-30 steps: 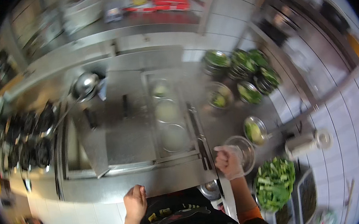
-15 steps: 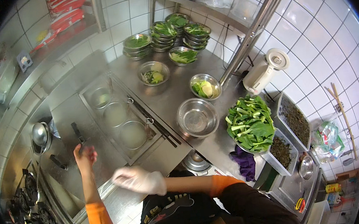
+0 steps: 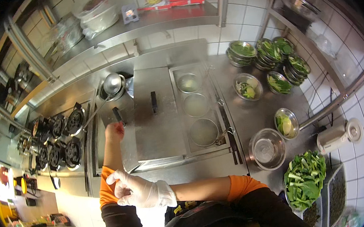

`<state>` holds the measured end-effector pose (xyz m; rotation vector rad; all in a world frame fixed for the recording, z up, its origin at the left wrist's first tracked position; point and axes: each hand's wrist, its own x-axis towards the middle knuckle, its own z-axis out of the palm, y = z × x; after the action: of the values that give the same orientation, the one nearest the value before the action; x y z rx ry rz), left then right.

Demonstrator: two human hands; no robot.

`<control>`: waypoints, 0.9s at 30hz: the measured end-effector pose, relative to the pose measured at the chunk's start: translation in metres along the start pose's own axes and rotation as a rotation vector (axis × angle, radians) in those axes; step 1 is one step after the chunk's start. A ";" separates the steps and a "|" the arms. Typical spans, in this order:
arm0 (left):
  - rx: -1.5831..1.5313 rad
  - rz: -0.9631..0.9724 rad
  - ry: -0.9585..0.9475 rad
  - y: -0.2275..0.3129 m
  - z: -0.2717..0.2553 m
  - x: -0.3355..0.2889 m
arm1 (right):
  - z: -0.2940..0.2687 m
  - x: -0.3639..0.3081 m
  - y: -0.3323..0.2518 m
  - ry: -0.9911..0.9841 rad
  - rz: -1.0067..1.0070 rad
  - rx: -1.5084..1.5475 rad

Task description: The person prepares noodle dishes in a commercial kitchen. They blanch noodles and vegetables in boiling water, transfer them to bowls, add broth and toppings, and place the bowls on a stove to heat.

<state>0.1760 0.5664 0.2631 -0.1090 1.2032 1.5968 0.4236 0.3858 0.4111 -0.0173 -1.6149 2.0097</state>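
My bare left hand is at the near end of a black lid handle on the steel counter. Its fingers are blurred and bunched, so whether they grip the handle cannot be made out. My right hand, in a clear plastic glove, is over my left forearm's orange cuff. Its fingers are apart and hold nothing. Right of the handle lies a flat steel lid with its own black handle. Beyond that, several round strainers sit in a well of cloudy liquid.
An empty steel bowl stands right of the well, near a bowl of leafy greens. Stacked bowls of greens fill the back right corner. A ladle rests in a pot at the back left, beside gas burners.
The view has swung left, bringing the burners and upper shelf further in. My left hand has come to the left lid handle. My gloved right hand has drawn back over my left forearm.
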 end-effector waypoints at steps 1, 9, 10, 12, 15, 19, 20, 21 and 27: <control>0.006 0.056 -0.002 0.014 -0.009 -0.001 | 0.003 0.000 -0.005 -0.026 -0.037 0.048; -0.581 0.061 0.078 0.117 -0.065 -0.001 | 0.019 -0.037 -0.077 -0.461 0.292 0.590; -0.783 0.078 0.077 0.120 -0.072 0.000 | 0.022 -0.041 -0.079 -0.505 0.156 0.504; -1.183 0.115 0.075 0.117 -0.083 -0.002 | 0.022 -0.050 -0.074 -0.483 0.258 0.555; -1.216 0.076 -0.067 0.076 -0.097 -0.017 | 0.012 -0.057 -0.048 -0.401 0.149 0.454; -0.508 0.140 -0.412 -0.042 -0.123 -0.066 | -0.037 -0.085 -0.024 -0.002 0.200 -0.195; -0.454 0.070 -0.396 -0.080 -0.141 -0.087 | -0.052 -0.093 -0.023 0.143 0.192 -0.272; -0.456 -0.019 -0.328 -0.119 -0.157 -0.106 | -0.067 -0.099 -0.022 0.167 0.342 -0.268; 0.988 -0.293 0.564 -0.330 -0.258 -0.281 | -0.053 -0.112 -0.008 0.129 0.515 -0.009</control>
<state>0.4217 0.1568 0.1004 -0.0888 2.1758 0.5899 0.5400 0.3864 0.3673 -0.6099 -1.6530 2.3144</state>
